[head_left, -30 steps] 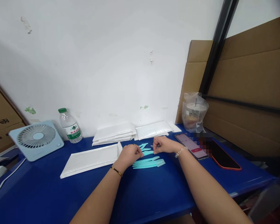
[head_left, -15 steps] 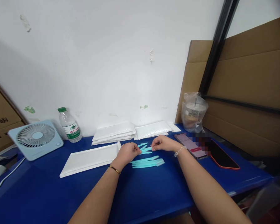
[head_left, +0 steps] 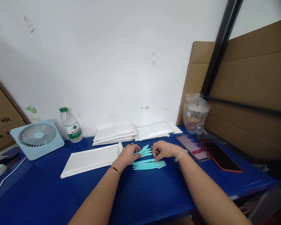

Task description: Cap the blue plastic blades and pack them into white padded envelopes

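Several flat turquoise plastic sticks (head_left: 149,164) lie on the blue table (head_left: 49,190) between my hands. My left hand (head_left: 128,154) rests beside them with fingers curled, pinching the near end of one stick (head_left: 143,149) that points up and away. My right hand (head_left: 162,149) sits just right of the same small bunch, fingers bent and touching the sticks' ends. A white padded envelope (head_left: 91,159) lies flat to the left of my left hand.
Stacks of white padded envelopes (head_left: 115,133) lie against the wall. A small blue fan (head_left: 37,139) and a water bottle (head_left: 71,125) stand at left. Two phones (head_left: 193,147) and a bagged drink cup (head_left: 195,114) are at right, with cardboard (head_left: 253,93) behind.
Both hands have slid slightly nearer, closing in on the upper bunch of sticks; one stick now tilts up from my left fingers.
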Demonstrator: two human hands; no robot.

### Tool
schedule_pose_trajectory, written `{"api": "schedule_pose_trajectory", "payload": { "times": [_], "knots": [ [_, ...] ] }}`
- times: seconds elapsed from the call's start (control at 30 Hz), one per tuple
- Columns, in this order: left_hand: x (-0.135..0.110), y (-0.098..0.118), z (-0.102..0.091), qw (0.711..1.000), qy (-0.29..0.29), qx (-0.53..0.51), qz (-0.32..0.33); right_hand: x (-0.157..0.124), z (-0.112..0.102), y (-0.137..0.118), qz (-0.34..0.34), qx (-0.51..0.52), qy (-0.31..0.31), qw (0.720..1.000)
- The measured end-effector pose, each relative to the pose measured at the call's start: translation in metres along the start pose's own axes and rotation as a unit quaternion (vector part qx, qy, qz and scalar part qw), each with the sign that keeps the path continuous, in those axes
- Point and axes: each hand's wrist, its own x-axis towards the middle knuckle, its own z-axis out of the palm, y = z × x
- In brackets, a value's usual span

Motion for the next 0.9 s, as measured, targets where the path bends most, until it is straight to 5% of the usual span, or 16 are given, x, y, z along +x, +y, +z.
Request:
{"api": "schedule_pose_trajectory", "payload": {
  "times": [0.47,0.77,0.9],
  "knots": [
    [-0.006,0.027,-0.015,0.998,-0.013,-0.03,0.049,-0.004,-0.007,-0.008,0.004,0.101,0.058,0.993],
    [-0.009,0.016,-0.01,0.999,-0.011,-0.002,0.03,-0.01,-0.015,0.014,0.094,0.095,0.1,0.986],
    [-0.008,0.017,-0.003,0.999,-0.025,-0.007,0.025,-0.015,-0.015,0.003,0.024,0.109,0.025,0.993]
  ]
}}
